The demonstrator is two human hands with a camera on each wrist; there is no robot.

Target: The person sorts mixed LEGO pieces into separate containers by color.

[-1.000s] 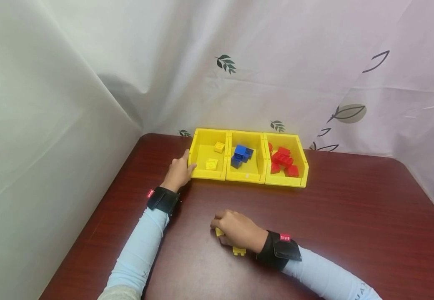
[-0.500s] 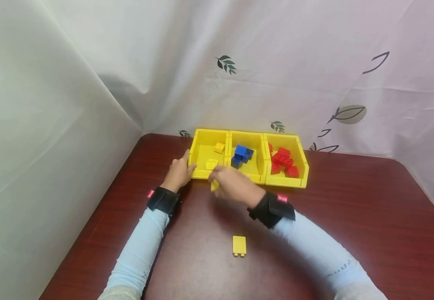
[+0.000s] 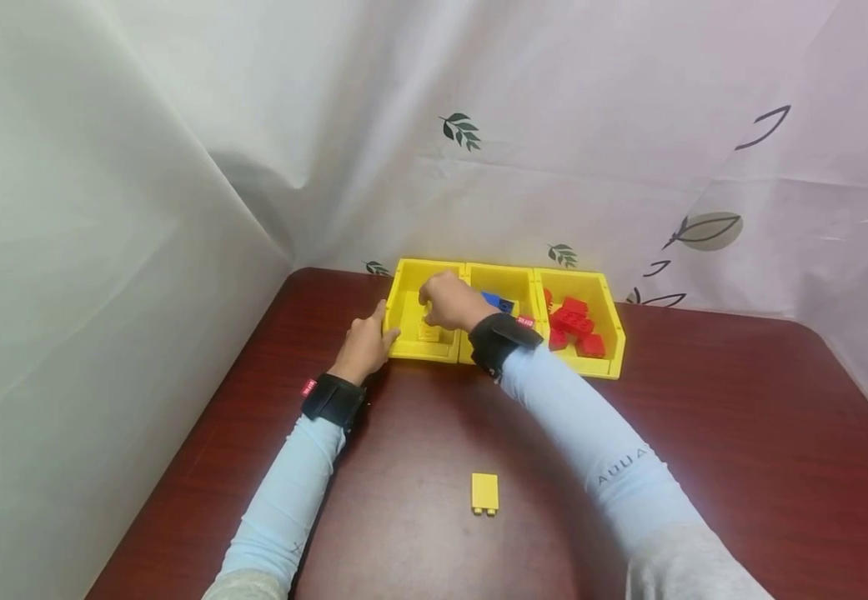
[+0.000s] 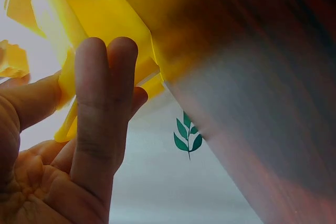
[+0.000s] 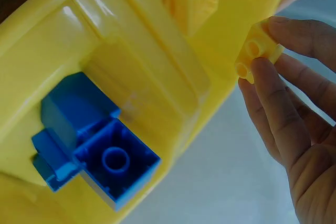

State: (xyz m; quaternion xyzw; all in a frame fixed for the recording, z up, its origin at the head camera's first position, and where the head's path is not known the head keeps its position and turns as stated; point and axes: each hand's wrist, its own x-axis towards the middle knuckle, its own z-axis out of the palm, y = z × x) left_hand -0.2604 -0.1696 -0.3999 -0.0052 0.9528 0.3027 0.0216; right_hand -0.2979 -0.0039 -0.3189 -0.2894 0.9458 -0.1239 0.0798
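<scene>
In the head view my left hand (image 3: 363, 343) holds the left end of the left yellow bin (image 3: 424, 353). In the left wrist view the thumb lies on one face of its wall and the fingers on the other. My right hand (image 3: 452, 300) is over that same bin. Between thumb and fingertips it pinches a yellow toy brick (image 5: 254, 49), two studs showing in the right wrist view. Another yellow brick (image 5: 195, 2) lies in the bin. Nearer to me, a flat yellow brick (image 3: 484, 492) rests on the table, its studs facing me.
A middle bin (image 5: 31, 51) with blue bricks (image 5: 79, 103) and a right bin (image 3: 591, 367) with red bricks (image 3: 572, 317) adjoin the left one. A white curtain (image 3: 554, 125) hangs behind the dark red table (image 3: 704, 417).
My right hand has carried the yellow brick from the near table up and over the left bin. The flat yellow brick, partly covered before, is uncovered. My left hand keeps its hold.
</scene>
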